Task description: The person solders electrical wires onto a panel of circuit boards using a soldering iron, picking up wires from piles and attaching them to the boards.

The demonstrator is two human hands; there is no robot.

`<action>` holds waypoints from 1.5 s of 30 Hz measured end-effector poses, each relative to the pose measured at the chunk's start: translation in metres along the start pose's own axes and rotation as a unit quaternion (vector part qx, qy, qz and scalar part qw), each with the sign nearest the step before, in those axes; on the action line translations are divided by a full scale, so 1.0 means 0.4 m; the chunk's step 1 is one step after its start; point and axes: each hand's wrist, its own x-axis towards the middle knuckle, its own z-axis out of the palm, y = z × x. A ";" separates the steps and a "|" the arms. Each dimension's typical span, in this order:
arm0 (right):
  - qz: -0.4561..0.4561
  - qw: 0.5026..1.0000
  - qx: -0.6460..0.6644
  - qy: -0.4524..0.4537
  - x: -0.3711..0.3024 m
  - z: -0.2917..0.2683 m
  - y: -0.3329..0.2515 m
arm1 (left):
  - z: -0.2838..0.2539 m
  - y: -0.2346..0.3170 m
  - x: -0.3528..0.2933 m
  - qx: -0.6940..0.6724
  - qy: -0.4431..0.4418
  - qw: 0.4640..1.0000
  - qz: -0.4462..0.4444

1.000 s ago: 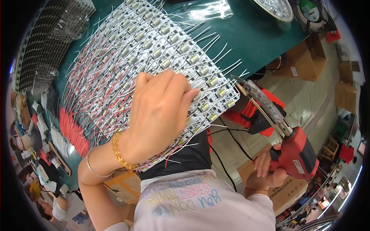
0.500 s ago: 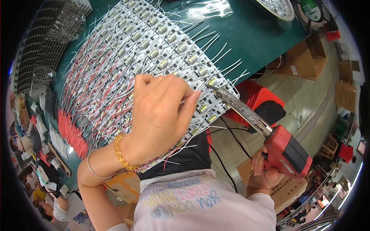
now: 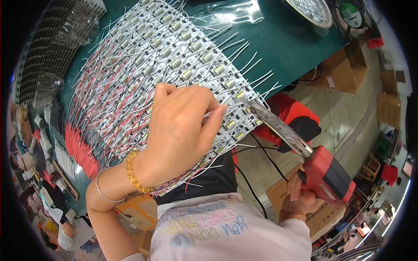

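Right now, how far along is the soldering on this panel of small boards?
Done: most boards on the panel already carry red and white wires. In hand: the left hand pins a wire at the near edge while the right hand brings the red soldering gun tip there. Left: cannot tell how many joints remain.

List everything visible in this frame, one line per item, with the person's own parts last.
White panel of small circuit boards with white, red and black wire leads: one, on green table.
Red pistol-grip soldering gun: one, tip at panel's near edge.
Bundles of red and white cut wires: several, left.
Round metal dish: one, top right.
Brown cardboard boxes: several, floor right.
Left hand: pressing on panel.
Right hand: gripping gun.
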 end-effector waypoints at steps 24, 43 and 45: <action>-0.107 0.987 0.118 0.020 -0.019 0.030 -0.033 | 0.017 0.029 -0.015 0.023 0.027 0.999 0.034; -0.081 0.992 0.092 -0.022 -0.002 0.017 -0.050 | 0.023 0.011 -0.018 -0.026 0.056 0.996 0.065; -0.093 0.991 0.094 -0.019 0.007 0.012 -0.036 | 0.015 0.016 -0.027 -0.044 0.050 0.996 0.061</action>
